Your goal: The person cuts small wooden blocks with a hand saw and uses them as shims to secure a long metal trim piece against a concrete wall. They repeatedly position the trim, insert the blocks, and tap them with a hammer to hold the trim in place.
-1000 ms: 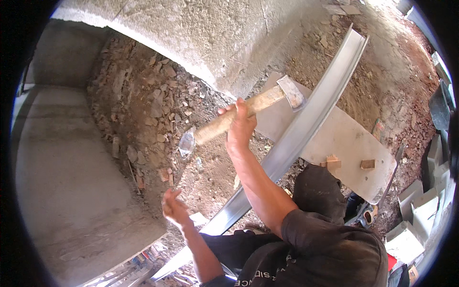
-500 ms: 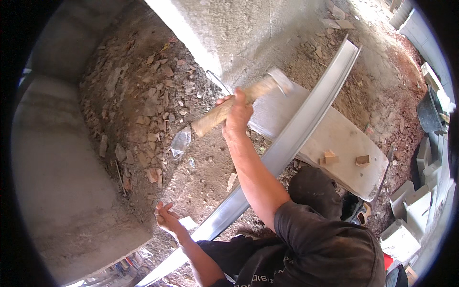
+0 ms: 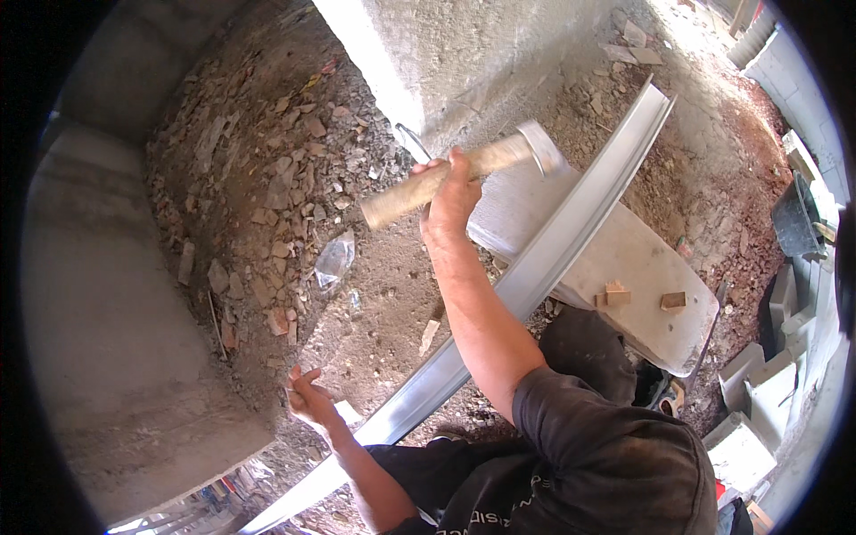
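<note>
My right hand (image 3: 450,201) is closed around the thick wooden handle of a hammer (image 3: 406,198), held across the view with its metal head up and to the right. A thin curved metal piece (image 3: 408,141) shows just behind those fingers, by the wall corner; whether I touch it is unclear. Under my right forearm runs a long silver metal channel (image 3: 544,254), slanting from lower left to upper right. Down at the lower left, my left hand (image 3: 312,401) is loosely curled with fingers apart, above the ground near the channel; nothing shows in it.
The channel crosses a pale slab (image 3: 651,267) bearing two small brown blocks (image 3: 613,294). Rubble (image 3: 267,192) and a clear plastic piece (image 3: 335,259) litter the left. Concrete walls (image 3: 107,294) stand at left and top. A black bucket (image 3: 795,218) and pale blocks (image 3: 771,388) line the right.
My right hand and the hammer have shifted slightly right, the hammer head a little higher. My left hand has barely moved. The view has tilted slightly.
</note>
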A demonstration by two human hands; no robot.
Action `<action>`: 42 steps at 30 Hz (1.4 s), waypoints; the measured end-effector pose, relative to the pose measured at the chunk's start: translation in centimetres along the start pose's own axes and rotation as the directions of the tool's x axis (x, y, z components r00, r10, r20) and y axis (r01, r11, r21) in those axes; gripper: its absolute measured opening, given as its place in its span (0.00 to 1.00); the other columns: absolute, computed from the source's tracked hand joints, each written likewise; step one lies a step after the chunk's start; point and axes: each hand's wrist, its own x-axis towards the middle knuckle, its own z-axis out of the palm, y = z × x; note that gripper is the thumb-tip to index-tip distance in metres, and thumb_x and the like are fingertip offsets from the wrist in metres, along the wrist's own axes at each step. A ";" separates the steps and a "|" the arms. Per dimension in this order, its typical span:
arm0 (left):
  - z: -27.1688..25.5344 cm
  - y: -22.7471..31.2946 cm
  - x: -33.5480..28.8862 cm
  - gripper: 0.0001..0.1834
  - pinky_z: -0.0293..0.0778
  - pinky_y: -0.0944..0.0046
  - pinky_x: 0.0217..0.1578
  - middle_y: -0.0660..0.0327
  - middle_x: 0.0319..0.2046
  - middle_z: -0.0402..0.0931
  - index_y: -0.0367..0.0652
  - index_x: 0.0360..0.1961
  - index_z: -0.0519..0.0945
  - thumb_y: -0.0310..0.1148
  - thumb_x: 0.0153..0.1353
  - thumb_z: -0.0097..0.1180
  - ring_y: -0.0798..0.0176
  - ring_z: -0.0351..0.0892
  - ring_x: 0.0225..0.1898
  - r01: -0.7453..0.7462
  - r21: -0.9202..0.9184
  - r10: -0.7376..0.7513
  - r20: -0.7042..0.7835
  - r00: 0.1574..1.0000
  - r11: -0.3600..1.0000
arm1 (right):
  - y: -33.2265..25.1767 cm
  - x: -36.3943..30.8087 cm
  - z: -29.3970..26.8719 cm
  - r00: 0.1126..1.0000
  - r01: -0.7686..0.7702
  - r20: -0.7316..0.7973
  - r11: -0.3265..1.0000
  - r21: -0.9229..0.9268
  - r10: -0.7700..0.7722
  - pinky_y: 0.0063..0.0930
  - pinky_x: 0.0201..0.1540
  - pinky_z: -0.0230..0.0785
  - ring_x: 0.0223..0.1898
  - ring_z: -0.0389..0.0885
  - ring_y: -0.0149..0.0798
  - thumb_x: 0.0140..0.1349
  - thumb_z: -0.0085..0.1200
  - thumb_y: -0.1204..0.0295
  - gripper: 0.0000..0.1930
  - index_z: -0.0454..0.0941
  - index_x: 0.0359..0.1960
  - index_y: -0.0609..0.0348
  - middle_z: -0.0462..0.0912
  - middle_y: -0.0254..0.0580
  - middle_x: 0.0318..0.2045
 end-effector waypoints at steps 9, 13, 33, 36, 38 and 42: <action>-0.1 1.5 -0.9 0.20 0.57 0.74 0.12 0.59 0.23 0.79 0.34 0.42 0.76 0.41 0.65 0.40 0.76 0.60 0.10 -0.030 0.006 0.030 0.022 0.999 1.000 | -0.1 -0.6 -0.1 0.993 -0.086 0.068 0.993 -0.083 0.092 0.32 0.25 0.75 0.22 0.78 0.38 0.59 0.48 0.68 0.12 0.66 0.35 0.67 0.72 0.42 0.22; -0.1 1.5 -1.4 0.21 0.58 0.74 0.14 0.60 0.23 0.79 0.34 0.42 0.76 0.43 0.66 0.40 0.77 0.62 0.11 -0.045 -0.043 0.048 0.060 0.997 0.998 | -0.2 -0.5 -0.3 0.989 -0.103 0.092 0.990 -0.093 0.112 0.35 0.26 0.74 0.21 0.75 0.39 0.57 0.50 0.67 0.14 0.64 0.36 0.66 0.70 0.41 0.23; -6.9 4.5 -8.9 0.23 0.58 0.75 0.17 0.62 0.21 0.76 0.36 0.40 0.76 0.47 0.66 0.42 0.79 0.60 0.13 -0.113 -0.178 0.105 -0.050 0.993 0.978 | 0.5 1.0 0.0 0.966 -0.141 0.193 0.977 -0.158 0.171 0.36 0.23 0.73 0.18 0.73 0.39 0.57 0.49 0.68 0.17 0.65 0.41 0.70 0.71 0.44 0.23; -7.0 5.0 -9.1 0.22 0.55 0.75 0.17 0.64 0.21 0.73 0.36 0.38 0.76 0.47 0.66 0.42 0.79 0.57 0.14 -0.110 -0.150 0.105 -0.040 0.994 0.983 | 0.1 -0.2 0.8 0.982 -0.044 0.171 0.978 -0.203 0.080 0.34 0.25 0.74 0.24 0.74 0.39 0.56 0.50 0.69 0.14 0.66 0.38 0.67 0.70 0.43 0.26; -6.7 4.7 -9.0 0.21 0.53 0.76 0.17 0.66 0.19 0.71 0.37 0.36 0.76 0.45 0.67 0.41 0.79 0.56 0.14 -0.105 -0.143 0.104 -0.017 0.994 0.984 | -0.3 -1.1 2.2 0.983 0.120 0.154 0.981 -0.152 -0.096 0.31 0.26 0.76 0.23 0.75 0.39 0.57 0.51 0.71 0.13 0.66 0.38 0.67 0.72 0.45 0.26; -5.7 3.8 -9.0 0.18 0.49 0.76 0.17 0.68 0.19 0.64 0.40 0.29 0.73 0.42 0.67 0.40 0.78 0.52 0.16 -0.036 -0.251 0.047 0.037 0.998 0.967 | -4.8 2.3 4.0 0.948 0.287 0.277 0.798 -0.529 -0.157 0.28 0.31 0.77 0.27 0.79 0.40 0.60 0.51 0.66 0.13 0.69 0.38 0.66 0.75 0.50 0.30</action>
